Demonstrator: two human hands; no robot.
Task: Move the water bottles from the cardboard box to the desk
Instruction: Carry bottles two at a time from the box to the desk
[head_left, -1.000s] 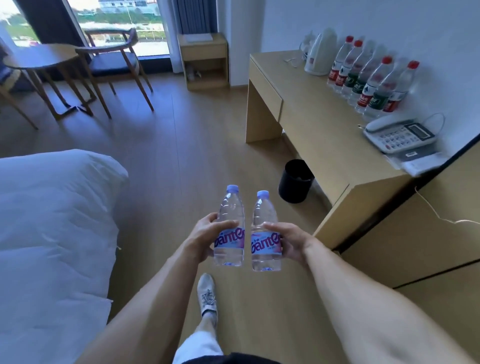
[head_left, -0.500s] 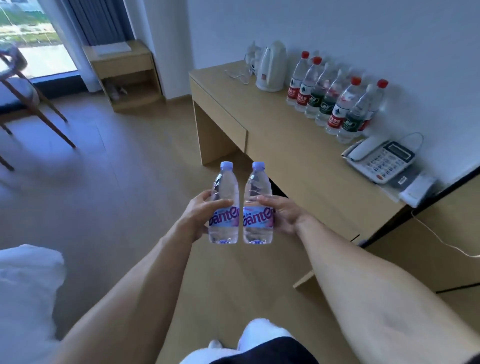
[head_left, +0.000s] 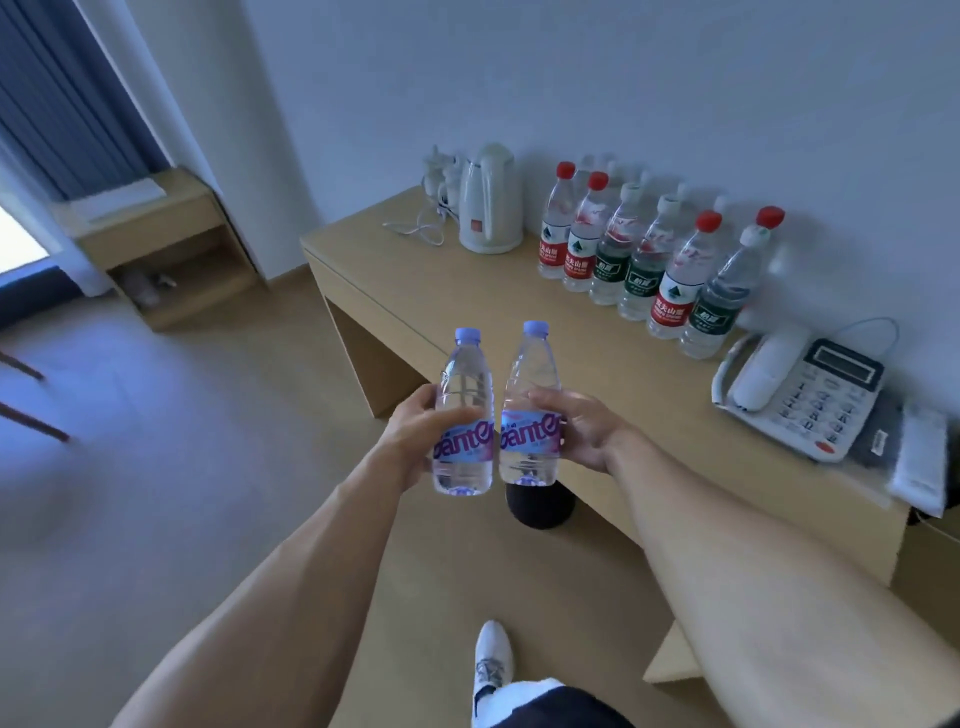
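Observation:
My left hand (head_left: 410, 439) grips a clear water bottle (head_left: 464, 410) with a lilac cap and purple label, held upright. My right hand (head_left: 587, 434) grips a matching bottle (head_left: 531, 405), tilted slightly right. Both bottles hang side by side in the air, just before the front edge of the light wooden desk (head_left: 467, 306). At the back of the desk, along the wall, stands a row of several water bottles (head_left: 644, 260) with red or green labels. The cardboard box is out of view.
A white kettle (head_left: 491, 200) with its cord stands at the desk's far left. A white desk phone (head_left: 800, 389) and papers (head_left: 919, 462) lie at the right end. A black bin (head_left: 540, 506) sits on the floor under the desk. A low wooden shelf (head_left: 166, 249) stands by the curtain.
I have walked closer to the desk and the view has swung right. Both bottles have moved with my hands toward the desk's front edge; the bed has left the view.

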